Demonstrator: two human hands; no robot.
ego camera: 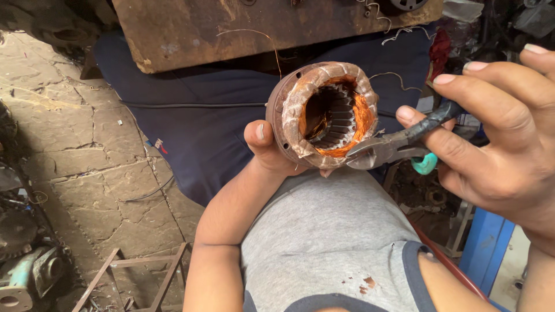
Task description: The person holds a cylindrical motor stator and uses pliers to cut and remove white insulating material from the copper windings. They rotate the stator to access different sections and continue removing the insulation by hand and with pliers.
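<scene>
My left hand [266, 147] holds a round motor stator [326, 112] from below, its open end tilted toward me. Copper wire windings, partly wrapped in pale tape, ring its rim, and steel slots show inside the bore. My right hand [503, 133] grips a pair of pliers [393, 147] with dark taped handles and a teal tip on one handle. The jaws touch the lower right edge of the windings. Whether they pinch a wire is unclear.
A worn wooden board [231, 29] lies beyond the stator over my dark blue trousers [202, 121]. Loose thin wires [393, 78] trail near it. Stone paving [75, 133] is at left, with a metal frame [139, 277] and old machine parts [29, 271]. A blue object [485, 242] stands at right.
</scene>
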